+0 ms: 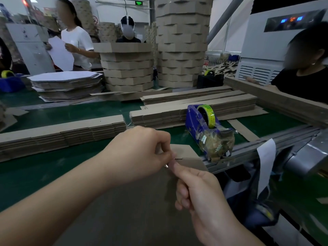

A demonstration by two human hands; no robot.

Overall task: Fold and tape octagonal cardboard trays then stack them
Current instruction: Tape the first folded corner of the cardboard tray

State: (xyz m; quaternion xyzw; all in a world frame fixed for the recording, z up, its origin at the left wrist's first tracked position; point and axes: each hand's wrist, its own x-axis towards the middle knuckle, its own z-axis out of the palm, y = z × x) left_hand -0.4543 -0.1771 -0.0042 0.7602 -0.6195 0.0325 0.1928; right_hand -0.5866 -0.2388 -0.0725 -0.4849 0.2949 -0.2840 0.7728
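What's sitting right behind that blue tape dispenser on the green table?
Behind the blue tape dispenser lie low stacks of flat cardboard strips on the green table. The dispenser's body covers part of the nearest stack, so that stretch cannot be seen.

Left hand [142, 150]: bare. Left forearm [62, 192] behind it: bare along the whole length in view, right to the frame corner. Right hand [198, 190]: bare. Right forearm [225, 226] behind it: bare likewise, with a shorter stretch in view. Outlines of both hands are slightly soft with blur.
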